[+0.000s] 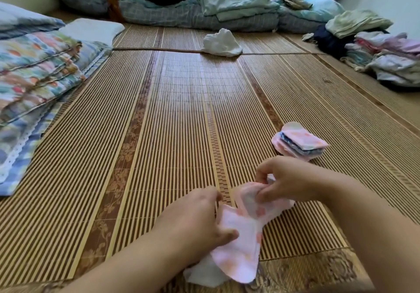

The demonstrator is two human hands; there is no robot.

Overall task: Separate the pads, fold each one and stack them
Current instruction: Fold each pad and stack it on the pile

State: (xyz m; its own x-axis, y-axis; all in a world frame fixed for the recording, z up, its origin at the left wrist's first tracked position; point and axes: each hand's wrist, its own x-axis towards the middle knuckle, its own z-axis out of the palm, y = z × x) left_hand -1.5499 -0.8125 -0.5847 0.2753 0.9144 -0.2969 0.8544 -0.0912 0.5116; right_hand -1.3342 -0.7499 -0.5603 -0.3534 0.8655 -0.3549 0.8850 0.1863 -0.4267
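A pink patterned cloth pad [245, 242] lies stretched between my hands low in the view, above the bamboo mat [172, 115]. My left hand [200, 220] pinches its near-left edge with thumb and curled fingers. My right hand [288, 179] pinches its far end, fingers curled round the fabric. A white pad [202, 274] shows underneath, partly hidden by the pink one and my left forearm. A small stack of folded pads [300, 143], pink and dark blue, sits on the mat just beyond my right hand.
Folded floral bedding [38, 74] lies along the left. A crumpled white cloth [221, 43] rests mid-mat at the back. Piles of folded clothes [386, 53] stand at the right, and quilts and blankets [204, 8] line the far edge.
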